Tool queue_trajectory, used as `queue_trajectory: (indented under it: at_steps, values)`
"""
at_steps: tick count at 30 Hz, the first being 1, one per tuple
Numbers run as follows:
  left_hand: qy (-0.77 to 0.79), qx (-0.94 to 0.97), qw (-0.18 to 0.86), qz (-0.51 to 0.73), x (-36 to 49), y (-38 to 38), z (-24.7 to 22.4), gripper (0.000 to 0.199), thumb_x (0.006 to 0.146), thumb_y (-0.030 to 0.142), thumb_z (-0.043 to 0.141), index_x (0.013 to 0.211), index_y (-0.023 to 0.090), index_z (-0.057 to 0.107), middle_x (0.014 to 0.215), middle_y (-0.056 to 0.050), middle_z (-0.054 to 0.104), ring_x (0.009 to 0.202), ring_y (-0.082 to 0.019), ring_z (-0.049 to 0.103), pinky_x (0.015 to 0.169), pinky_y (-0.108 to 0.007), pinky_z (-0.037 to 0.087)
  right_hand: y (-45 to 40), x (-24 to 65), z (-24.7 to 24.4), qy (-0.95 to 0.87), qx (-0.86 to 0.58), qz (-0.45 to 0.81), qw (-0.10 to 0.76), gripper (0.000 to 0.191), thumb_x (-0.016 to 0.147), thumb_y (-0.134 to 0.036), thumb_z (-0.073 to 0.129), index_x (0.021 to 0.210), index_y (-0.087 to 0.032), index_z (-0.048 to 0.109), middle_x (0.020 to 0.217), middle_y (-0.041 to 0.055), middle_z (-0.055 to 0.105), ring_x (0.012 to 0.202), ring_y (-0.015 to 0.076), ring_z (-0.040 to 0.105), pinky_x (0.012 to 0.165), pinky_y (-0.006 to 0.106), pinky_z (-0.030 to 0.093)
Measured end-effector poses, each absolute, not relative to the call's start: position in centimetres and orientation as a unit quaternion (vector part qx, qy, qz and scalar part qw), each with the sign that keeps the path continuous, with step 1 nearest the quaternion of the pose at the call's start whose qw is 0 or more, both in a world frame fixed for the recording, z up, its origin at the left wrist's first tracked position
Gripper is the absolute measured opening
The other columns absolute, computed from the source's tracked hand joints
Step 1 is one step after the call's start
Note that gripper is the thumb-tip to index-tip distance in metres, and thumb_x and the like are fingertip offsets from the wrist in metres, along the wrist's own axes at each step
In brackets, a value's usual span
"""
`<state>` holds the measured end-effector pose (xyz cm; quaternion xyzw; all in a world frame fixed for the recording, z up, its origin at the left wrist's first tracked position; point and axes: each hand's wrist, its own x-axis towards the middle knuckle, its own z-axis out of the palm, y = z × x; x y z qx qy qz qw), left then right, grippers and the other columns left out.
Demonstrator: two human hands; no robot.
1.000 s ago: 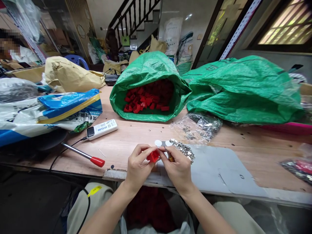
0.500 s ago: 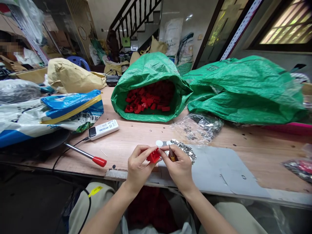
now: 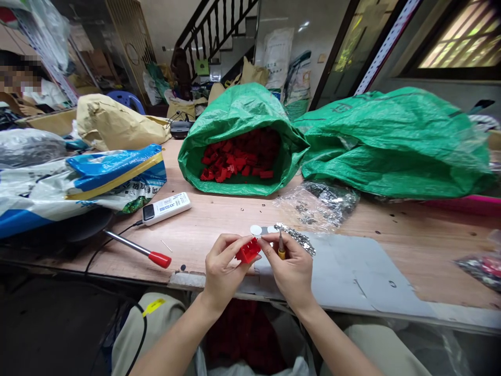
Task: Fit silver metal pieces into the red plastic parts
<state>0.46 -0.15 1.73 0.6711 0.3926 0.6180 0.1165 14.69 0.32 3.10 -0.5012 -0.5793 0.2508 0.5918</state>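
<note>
Apparently, the left hand (image 3: 223, 263) grips the red box (image 3: 248, 253) above the table (image 3: 211, 214) so that its hollow side faces the eyes. The right hand (image 3: 291, 269) holds a pointed tool (image 3: 281, 251) tip upward, perhaps to leave thumb and forefinger free at the box's edge; whether these pinch some small part, I cannot tell. Chinese characters mark the blue-and-white bag (image 3: 117, 168) and the white device (image 3: 167, 209), too small for sure reading.

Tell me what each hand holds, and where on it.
The left hand grips a red part by its outer sides; the right hand holds a metal-tipped tool by its yellow handle.
</note>
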Motion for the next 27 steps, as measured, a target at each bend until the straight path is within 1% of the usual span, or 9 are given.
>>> queue_trajectory:
  at_steps: [5, 7, 9, 11, 13, 15, 19, 24, 27]
  values:
    - [0.392, 0.672, 0.108, 0.62, 0.5, -0.1, 1.5, 0.044, 0.077, 0.015, 0.08, 0.118, 0.025, 0.07, 0.096, -0.003, 0.064, 0.085, -0.014, 0.066, 0.073, -0.024, 0.06, 0.2, 14.6, 3.0, -0.602, -0.489, 0.246, 0.581, 0.01, 0.087, -0.03, 0.068, 0.081, -0.022, 0.07, 0.063, -0.0035, 0.049, 0.054, 0.0115, 0.039, 0.052, 0.025, 0.034]
    - [0.39, 0.672, 0.099, 0.622, 0.4, 0.0, 1.4, 0.043, 0.078, 0.014, 0.08, 0.118, 0.025, 0.07, 0.096, -0.003, 0.064, 0.086, -0.014, 0.065, 0.075, -0.025, 0.06, 0.3, 14.6, 3.3, -0.594, -0.492, 0.289, 0.567, 0.013, 0.086, -0.034, 0.069, 0.082, -0.022, 0.07, 0.068, -0.0023, 0.051, 0.056, 0.0114, 0.041, 0.053, 0.025, 0.035]
    - [0.389, 0.671, 0.098, 0.623, 0.3, 0.0, 1.3, 0.042, 0.079, 0.012, 0.078, 0.118, 0.025, 0.07, 0.097, -0.003, 0.064, 0.087, -0.014, 0.066, 0.076, -0.025, 0.06, 0.4, 14.8, 3.8, -0.554, -0.494, 0.405, 0.534, 0.022, 0.083, -0.042, 0.072, 0.091, -0.022, 0.068, 0.074, -0.0019, 0.053, 0.052, 0.0091, 0.039, 0.048, 0.024, 0.033]
    - [0.387, 0.674, 0.1, 0.621, 0.2, 0.0, 1.3, 0.042, 0.08, 0.011, 0.077, 0.118, 0.025, 0.07, 0.099, -0.003, 0.065, 0.089, -0.014, 0.066, 0.078, -0.025, 0.06, 0.6, 15.2, 4.4, -0.49, -0.474, 0.563, 0.468, 0.037, 0.079, -0.05, 0.075, 0.099, -0.022, 0.063, 0.069, -0.0052, 0.049, 0.044, 0.0055, 0.028, 0.039, 0.021, 0.024]
    - [0.384, 0.681, 0.103, 0.615, 0.1, -0.1, 1.3, 0.042, 0.08, 0.01, 0.077, 0.119, 0.025, 0.07, 0.099, -0.004, 0.065, 0.09, -0.014, 0.067, 0.079, -0.025, 0.06, 0.7, 15.8, 4.9, -0.442, -0.434, 0.681, 0.39, 0.043, 0.078, -0.054, 0.075, 0.101, -0.022, 0.059, 0.057, -0.0111, 0.035, 0.041, 0.0036, 0.014, 0.036, 0.018, 0.012]
    - [0.382, 0.684, 0.112, 0.611, 0.0, -0.1, 1.4, 0.042, 0.079, 0.012, 0.078, 0.118, 0.025, 0.07, 0.098, -0.003, 0.066, 0.089, -0.014, 0.067, 0.078, -0.024, 0.06, 0.9, 16.6, 5.2, -0.432, -0.411, 0.725, 0.345, 0.042, 0.079, -0.056, 0.074, 0.096, -0.021, 0.058, 0.052, -0.0141, 0.023, 0.042, 0.0036, 0.007, 0.036, 0.017, 0.008]
    - [0.375, 0.689, 0.14, 0.605, 0.0, -0.1, 1.5, 0.043, 0.079, 0.014, 0.078, 0.12, 0.026, 0.069, 0.094, -0.002, 0.065, 0.084, -0.013, 0.067, 0.072, -0.023, 0.06, 1.3, 17.8, 5.2, -0.485, -0.44, 0.675, 0.341, 0.043, 0.079, -0.058, 0.073, 0.083, -0.018, 0.06, 0.048, -0.0132, 0.025, 0.04, 0.0039, 0.012, 0.035, 0.018, 0.015]
    - [0.348, 0.726, 0.127, 0.58, 0.3, -0.2, 1.2, 0.043, 0.082, 0.008, 0.074, 0.12, 0.026, 0.069, 0.089, -0.002, 0.065, 0.08, -0.012, 0.068, 0.072, -0.022, 0.06, 1.3, 17.6, 4.6, -0.615, -0.465, 0.528, 0.355, 0.037, 0.086, -0.052, 0.065, 0.074, -0.018, 0.058, 0.06, -0.0048, 0.048, 0.046, 0.0071, 0.034, 0.039, 0.02, 0.024]
    - [0.351, 0.722, 0.115, 0.585, 0.3, -0.1, 1.4, 0.041, 0.081, 0.007, 0.074, 0.117, 0.026, 0.07, 0.089, -0.002, 0.065, 0.081, -0.012, 0.067, 0.073, -0.022, 0.06, 1.0, 17.0, 4.3, -0.603, -0.464, 0.517, 0.391, 0.038, 0.088, -0.052, 0.063, 0.073, -0.02, 0.05, 0.059, -0.007, 0.042, 0.047, 0.0077, 0.033, 0.039, 0.019, 0.027]
